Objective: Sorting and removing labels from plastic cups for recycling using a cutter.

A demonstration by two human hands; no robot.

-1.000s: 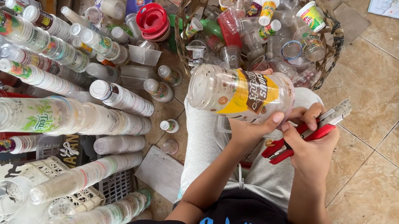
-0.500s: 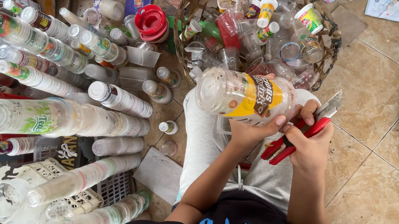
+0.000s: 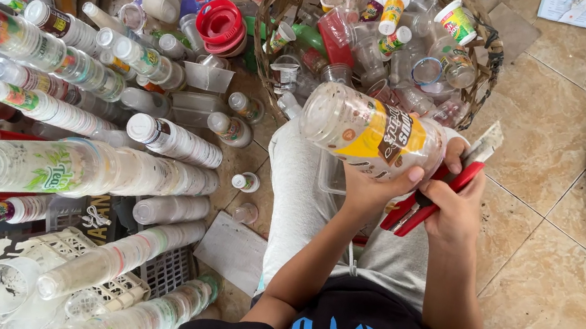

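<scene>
Clear, thin plastic made up the stack of cups (image 3: 373,133) that the left hand (image 3: 376,190) gripped from below, fingers curled round its yellow-and-brown printed label, the stack lying sideways over the person's lap. Compared with a second earlier, the stack had swung further to the left and tilted its open mouth away from the hand, while the right hand (image 3: 456,208) had drawn in close beside it; this suggested the label was being brought to the blade. The right hand was closed round a red-handled cutter (image 3: 434,196), whose pale metal tip poked out above the knuckles, touching or just beside the stack's base end. Beyond both hands sat a woven basket (image 3: 482,77) heaped with crumpled cups and small bottles. Left of the left hand lay long nested columns of ribbed translucent cups (image 3: 86,169) on the floor.
</scene>
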